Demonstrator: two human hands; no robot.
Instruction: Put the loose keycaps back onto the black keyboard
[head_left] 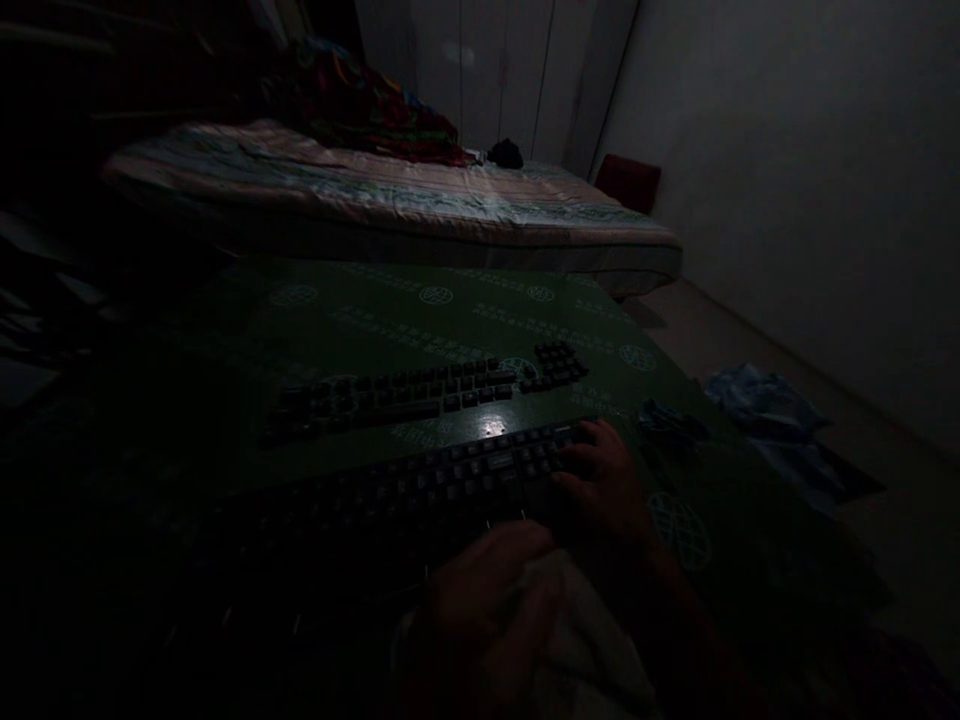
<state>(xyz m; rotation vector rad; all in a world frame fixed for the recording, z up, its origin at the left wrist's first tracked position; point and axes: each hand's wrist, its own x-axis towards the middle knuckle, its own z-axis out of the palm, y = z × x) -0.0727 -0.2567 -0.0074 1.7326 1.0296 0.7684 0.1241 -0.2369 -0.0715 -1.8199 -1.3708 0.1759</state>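
Note:
The room is very dark. A black keyboard (450,480) lies near me on a green patterned table (375,320). Beyond it sits a row of loose black keycaps (420,390) laid out in keyboard order. My right hand (604,480) rests on the keyboard's right end, fingers curled over its edge. My left hand (487,600) is lower, closed around a pale cloth (577,640) just in front of the keyboard.
A bed (390,200) with a striped sheet and a heap of colourful clothes (375,100) stands behind the table. A dark small item (671,420) lies at the table's right edge. Blue cloth (772,410) lies on the floor to the right, by a bare wall.

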